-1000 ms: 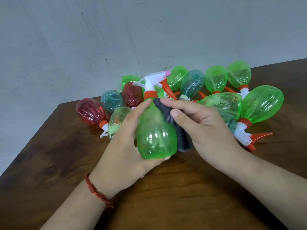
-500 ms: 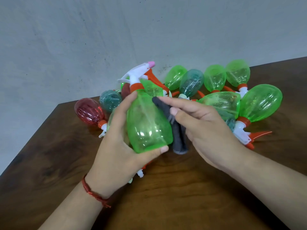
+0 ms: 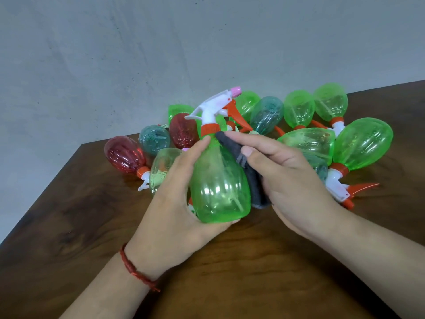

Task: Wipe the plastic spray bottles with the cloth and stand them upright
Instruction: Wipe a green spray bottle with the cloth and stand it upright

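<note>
Dark wood table [image 3: 253, 272] nearest, with a red thread bracelet [image 3: 135, 270] on the near wrist. Just beyond, left hand [image 3: 174, 203] wrapped round the green spray bottle [image 3: 220, 187], cupping base and left flank, index tip up by the orange collar [image 3: 210, 129]. Held just above the wood by the look of it, slightly tilted, white trigger head [image 3: 213, 107] topmost. Alongside, right hand [image 3: 292, 180] pinching the dark grey cloth [image 3: 255, 180] between thumb and fingers, pressing it down the bottle's right side from shoulder to near the base. Mid-wipe, most likely.

To do it well: long strokes along the ribs, a turn of the bottle with the left fingers to cover every flank, a pass under the collar, a likely spot for grime. Light squeeze only, to spare thin plastic a dent. Then down on its base, clear of the heap.

Further back, pile of bottles [image 3: 299, 143] lying on their sides: red bottle [image 3: 124, 155] far left, teal bottle [image 3: 266, 116] mid-heap, big green bottle [image 3: 363, 143] far right. None upright yet. Behind all, plain grey wall [image 3: 138, 54].
</note>
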Demonstrator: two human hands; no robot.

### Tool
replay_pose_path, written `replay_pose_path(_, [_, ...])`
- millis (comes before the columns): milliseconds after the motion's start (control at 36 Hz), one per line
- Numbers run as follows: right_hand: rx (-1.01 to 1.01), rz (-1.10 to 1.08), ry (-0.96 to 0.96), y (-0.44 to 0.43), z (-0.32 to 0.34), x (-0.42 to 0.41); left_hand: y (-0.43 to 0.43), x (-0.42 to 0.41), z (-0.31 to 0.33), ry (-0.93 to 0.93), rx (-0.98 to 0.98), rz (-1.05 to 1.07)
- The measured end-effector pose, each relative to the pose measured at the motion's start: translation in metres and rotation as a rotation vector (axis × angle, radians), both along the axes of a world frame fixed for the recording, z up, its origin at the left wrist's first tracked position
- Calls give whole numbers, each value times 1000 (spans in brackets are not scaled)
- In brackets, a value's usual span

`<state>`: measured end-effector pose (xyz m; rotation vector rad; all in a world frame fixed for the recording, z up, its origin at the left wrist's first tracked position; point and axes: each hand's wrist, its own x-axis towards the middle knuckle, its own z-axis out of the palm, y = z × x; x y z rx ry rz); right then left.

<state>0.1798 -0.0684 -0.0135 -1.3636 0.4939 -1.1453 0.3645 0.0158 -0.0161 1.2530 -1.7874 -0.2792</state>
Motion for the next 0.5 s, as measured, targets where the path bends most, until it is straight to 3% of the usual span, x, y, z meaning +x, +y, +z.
replay_pose_path(306, [-538,-107,349,17,-6,-1,-4,6,3,218,0,231])
replay_pose_path(389, [-474,-76,298,14,-4,-3,-4,4,1,227,10,218])
replay_pose_path(500, [-183,-46,150,5,-1,-1,-1,1,-1,179,52,109])
